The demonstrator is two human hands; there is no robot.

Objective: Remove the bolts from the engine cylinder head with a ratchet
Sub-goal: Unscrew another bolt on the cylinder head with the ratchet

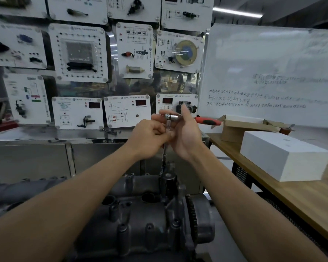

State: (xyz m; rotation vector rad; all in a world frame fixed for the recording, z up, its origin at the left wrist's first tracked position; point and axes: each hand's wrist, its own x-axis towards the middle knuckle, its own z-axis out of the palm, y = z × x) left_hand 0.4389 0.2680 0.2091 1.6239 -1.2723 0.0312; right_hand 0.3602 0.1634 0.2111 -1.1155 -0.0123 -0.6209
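Our left hand (pixel 151 136) is curled round the extension bar (pixel 164 148), thumb and fingers pinching it just under the ratchet (pixel 171 117), while our right hand (pixel 186 133) lies flat-fingered against the ratchet's head, its fingers straight and not wrapped round anything. The red handle (pixel 207 121) sticks out to the right past that hand, ungripped. From the left hand's grip the bar runs straight down, upright, to the far end of the cylinder head (pixel 140 220), near the toothed wheel (pixel 192 214); its lower tip meets the casting below and slightly ahead of both hands, but the bolt under it is hidden, so we cannot tell whether the socket is seated on it or how far it has backed out. We judge the task to be under way rather than near its end: the tool is set on one fastening point, and we see no loose bolts lying on the head or on the wooden surface (pixel 301 205) to the right, which carries a white box (pixel 284 156). Along the near side of the head several raised bosses show, though blur keeps us from saying whether each one holds a bolt. As we read it, this bolt remains to be turned out, and likely others after it.
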